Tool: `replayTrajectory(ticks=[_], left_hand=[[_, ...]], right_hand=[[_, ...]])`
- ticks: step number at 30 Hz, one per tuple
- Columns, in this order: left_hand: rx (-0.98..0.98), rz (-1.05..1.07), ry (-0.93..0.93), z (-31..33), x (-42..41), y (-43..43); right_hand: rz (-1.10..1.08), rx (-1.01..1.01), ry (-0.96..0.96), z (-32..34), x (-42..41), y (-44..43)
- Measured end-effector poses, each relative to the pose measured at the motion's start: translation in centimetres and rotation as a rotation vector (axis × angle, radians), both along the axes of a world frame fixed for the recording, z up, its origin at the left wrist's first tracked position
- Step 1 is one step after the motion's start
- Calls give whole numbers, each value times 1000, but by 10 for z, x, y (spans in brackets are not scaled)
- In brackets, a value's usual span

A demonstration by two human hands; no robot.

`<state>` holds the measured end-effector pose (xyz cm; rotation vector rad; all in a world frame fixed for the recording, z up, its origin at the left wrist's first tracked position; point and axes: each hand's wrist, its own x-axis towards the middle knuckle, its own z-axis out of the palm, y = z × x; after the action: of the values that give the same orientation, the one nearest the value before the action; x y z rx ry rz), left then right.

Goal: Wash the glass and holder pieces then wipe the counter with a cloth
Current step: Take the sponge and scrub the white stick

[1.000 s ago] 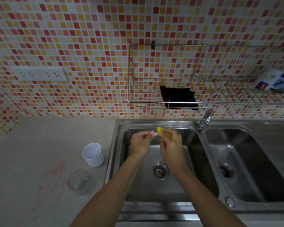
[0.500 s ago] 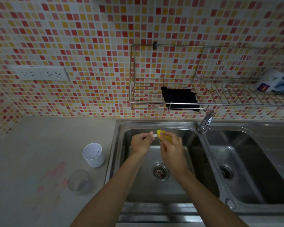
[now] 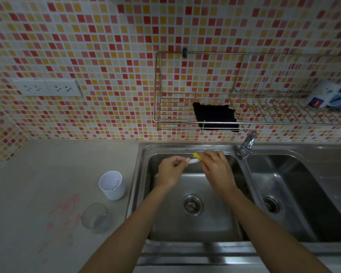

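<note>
Little change vs 1 s ago: left hand (image 3: 171, 170) still pinches small white holder piece (image 3: 193, 160) over sink (image 3: 205, 223), centre frame; right hand (image 3: 215, 168) grips yellow sponge (image 3: 196, 155) against it. Glass (image 3: 96, 217), white cup (image 3: 112, 185) wait lower left; desk (image 3: 37, 194) stained, black cloth (image 3: 215, 118) on rack. Judged early.
</note>
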<state>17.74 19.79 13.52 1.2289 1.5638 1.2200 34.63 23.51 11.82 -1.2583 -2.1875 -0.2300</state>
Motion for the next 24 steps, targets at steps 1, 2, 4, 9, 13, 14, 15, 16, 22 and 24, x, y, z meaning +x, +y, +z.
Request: replayTrajectory(ticks=[1,2,4,9,13,14,15,16,22,24], left_hand=[[43,-22,51,0,-2,0],[76,-46,94,0,-3,1],[118,-77,162,0,-5,2],[94,20,157,-3,-3,8],[31,54,84,-6,4,10],[17,57,83,-7,5,10],[10,58,76,-7,6,9],[5,60,64,-8,8,8],[-53,107,-29,-11,20,10],[-72,122,-32,-12,24,12]], right_hand=[[12,-4,-18,1,1,0],[24,-7,-32,3,2,0],[40,-22,-26,6,4,0],[-103,-147,169,3,0,-3],[-70,-181,203,-2,-24,-32],[-45,-174,207,-3,-27,-37],[-33,-174,214,-4,-26,-37],[-46,-183,223,-6,-22,-33],[-182,-251,255,-12,-8,-26],[-108,-208,246,-9,-17,-38]])
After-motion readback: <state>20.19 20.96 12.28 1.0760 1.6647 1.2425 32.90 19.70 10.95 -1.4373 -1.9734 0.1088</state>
